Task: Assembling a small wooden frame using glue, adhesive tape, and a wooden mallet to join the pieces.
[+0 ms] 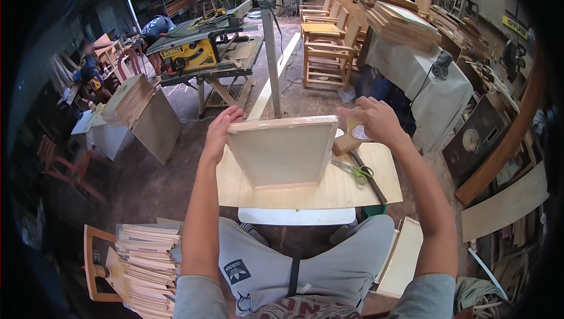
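A shallow wooden frame with a pale panel (282,154) stands on edge, tilted, on a small wooden work board (376,163) in front of me. Shiny clear film lies along its top edge. My left hand (222,131) grips the upper left corner, fingers over the rim. By the upper right corner, my right hand (371,119) is closed around what looks like a roll of clear tape (356,130), partly hidden by the fingers. Green-handled scissors (359,173) lie to the right of the frame, across the dark handle of a mallet (345,145) with a block-like wooden head.
Stacked thin wooden strips (150,254) rest at my lower left, and pale boards (402,254) lean at my lower right. A metal post (269,43) rises ahead. Beyond are a yellow table saw (191,54), wooden chairs (329,46) and a cloth-covered table (405,63). Two people are at far left.
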Tool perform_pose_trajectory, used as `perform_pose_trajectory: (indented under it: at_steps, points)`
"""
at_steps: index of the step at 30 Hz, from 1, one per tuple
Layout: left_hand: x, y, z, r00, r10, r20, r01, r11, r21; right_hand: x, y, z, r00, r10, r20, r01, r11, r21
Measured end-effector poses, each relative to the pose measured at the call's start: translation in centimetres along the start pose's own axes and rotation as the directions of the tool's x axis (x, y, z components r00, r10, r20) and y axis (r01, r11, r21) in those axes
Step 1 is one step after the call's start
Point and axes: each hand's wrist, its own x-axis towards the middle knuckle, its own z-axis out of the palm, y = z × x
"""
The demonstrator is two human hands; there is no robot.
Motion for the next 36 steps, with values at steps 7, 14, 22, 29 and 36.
perform_pose_trajectory:
  at_steps: [7, 14, 22, 29, 36]
  points:
    - [0.6, 0.6, -1.6, 0.965, 0.252, 0.068, -0.224, 0.664, 0.714, -1.2, -0.1, 4.6, 0.993, 0.087, -0.081, -0.071, 0.98, 0.188]
    - [1.8, 4.1, 9.7, 0.934, 0.023, 0.357, -0.357, -0.029, 0.934, -2.4, -0.7, 6.1, 0.968, 0.202, -0.149, -0.159, 0.953, 0.258]
    - [3.6, 0.5, 23.8, 0.761, 0.346, 0.549, -0.611, 0.098, 0.785, -2.9, -1.2, 7.0, 0.953, 0.261, -0.152, -0.191, 0.911, 0.365]
    - [2.9, 1.3, 24.7, 0.816, 0.34, 0.468, -0.567, 0.313, 0.762, -3.5, -1.1, 8.6, 0.868, 0.443, -0.223, -0.221, 0.748, 0.625]
    - [1.8, 3.2, 23.3, 0.73, 0.472, 0.495, -0.636, 0.202, 0.745, -1.7, -1.3, 9.3, 0.689, 0.655, -0.31, -0.218, 0.595, 0.773]
